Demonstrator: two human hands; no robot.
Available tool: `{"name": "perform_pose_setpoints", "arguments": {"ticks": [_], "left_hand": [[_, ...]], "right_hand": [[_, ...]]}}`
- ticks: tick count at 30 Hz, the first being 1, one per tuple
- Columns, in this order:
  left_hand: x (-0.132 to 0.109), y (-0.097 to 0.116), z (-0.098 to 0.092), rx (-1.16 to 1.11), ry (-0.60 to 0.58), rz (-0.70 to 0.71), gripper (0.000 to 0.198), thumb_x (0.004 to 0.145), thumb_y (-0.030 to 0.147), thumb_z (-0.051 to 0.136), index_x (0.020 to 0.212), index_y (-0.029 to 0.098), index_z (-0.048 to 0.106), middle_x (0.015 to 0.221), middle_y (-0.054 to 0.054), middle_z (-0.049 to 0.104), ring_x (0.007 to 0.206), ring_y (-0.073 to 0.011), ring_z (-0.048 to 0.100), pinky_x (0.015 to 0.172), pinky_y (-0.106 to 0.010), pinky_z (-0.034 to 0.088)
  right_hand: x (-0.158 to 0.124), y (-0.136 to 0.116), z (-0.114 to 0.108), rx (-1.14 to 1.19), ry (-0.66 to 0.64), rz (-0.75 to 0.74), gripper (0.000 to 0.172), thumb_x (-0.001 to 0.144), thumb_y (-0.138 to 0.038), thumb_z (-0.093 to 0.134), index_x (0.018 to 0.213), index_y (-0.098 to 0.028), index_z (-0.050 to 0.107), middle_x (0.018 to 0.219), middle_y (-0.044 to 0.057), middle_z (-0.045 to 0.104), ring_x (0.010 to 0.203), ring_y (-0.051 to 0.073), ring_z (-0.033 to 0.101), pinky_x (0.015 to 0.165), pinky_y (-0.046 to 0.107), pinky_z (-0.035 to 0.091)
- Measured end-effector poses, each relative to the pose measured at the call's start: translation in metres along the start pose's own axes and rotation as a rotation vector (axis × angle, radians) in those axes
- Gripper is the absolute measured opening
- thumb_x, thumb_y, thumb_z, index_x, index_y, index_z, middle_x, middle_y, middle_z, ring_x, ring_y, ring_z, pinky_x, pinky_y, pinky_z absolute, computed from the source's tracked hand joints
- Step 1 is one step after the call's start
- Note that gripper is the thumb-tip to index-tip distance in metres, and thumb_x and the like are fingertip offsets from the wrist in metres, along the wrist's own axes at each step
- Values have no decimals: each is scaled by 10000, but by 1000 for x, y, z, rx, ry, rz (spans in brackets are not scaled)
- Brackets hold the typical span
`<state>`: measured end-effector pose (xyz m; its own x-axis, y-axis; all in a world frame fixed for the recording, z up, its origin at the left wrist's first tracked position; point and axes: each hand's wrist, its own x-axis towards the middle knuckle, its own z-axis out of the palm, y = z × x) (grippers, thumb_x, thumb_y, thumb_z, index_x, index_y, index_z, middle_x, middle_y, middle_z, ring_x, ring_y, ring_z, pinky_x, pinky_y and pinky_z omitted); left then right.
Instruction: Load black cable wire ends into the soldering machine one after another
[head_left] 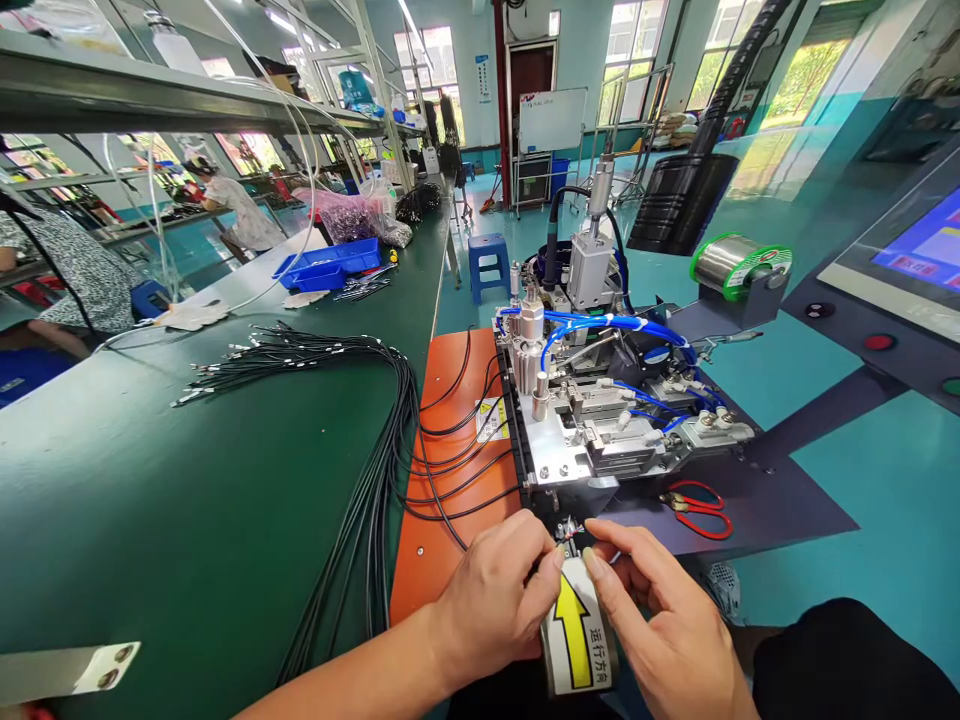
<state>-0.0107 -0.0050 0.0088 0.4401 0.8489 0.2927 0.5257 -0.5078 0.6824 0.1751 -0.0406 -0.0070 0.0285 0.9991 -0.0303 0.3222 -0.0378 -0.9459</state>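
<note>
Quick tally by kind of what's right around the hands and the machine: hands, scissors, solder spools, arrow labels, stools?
Hands: 2, left hand and right hand, both at the small wire end
Red-handled scissors: 1
Solder spool: 1
Yellow arrow label: 1
Blue stool: 1
Total: 6
</note>
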Motion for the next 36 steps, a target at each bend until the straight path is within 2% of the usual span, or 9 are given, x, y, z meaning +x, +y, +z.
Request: {"name": "perform_pose_setpoints", "arguments": {"ticks": [5,14,22,31,36], "left_hand": [[0,0,-1,-9,-6,-2,193,977,233,444,796,184,492,743,-12,543,649,-124,494,597,-240,385],[0,1,0,-7,-9,-19,194,974,232,450,790,185,492,736,-13,543,649,-127,496,599,-242,375],[0,-1,1,8,-22,-12,199,982,247,441,802,184,496,729,-13,532,649,-132,486,598,-254,365],[0,1,1,32,-15,-2,196,969,234,444,791,182,507,728,-15,535,645,-132,488,587,-250,370],[0,1,1,48,8,20,185,956,222,457,778,185,488,719,-10,526,631,-126,479,571,-247,353]], "right_hand": [[2,-4,-1,-5,20,37,367,917,-474,575,1187,-235,641,1077,76,684,867,214,678,712,265,569],[2,-14,0,9,25,14,307,902,-460,597,1112,-251,677,992,52,704,788,196,675,664,247,554],[0,-10,0,145,-49,131,379,914,-489,575,1190,-233,613,955,51,699,768,195,686,648,241,567],[-1,-7,2,-27,47,-56,260,939,-408,553,1113,-239,648,1028,75,676,814,207,667,715,274,560],[-1,-5,3,-86,48,-79,246,951,-389,536,1122,-242,633,1042,66,670,839,201,666,744,275,554]]}}
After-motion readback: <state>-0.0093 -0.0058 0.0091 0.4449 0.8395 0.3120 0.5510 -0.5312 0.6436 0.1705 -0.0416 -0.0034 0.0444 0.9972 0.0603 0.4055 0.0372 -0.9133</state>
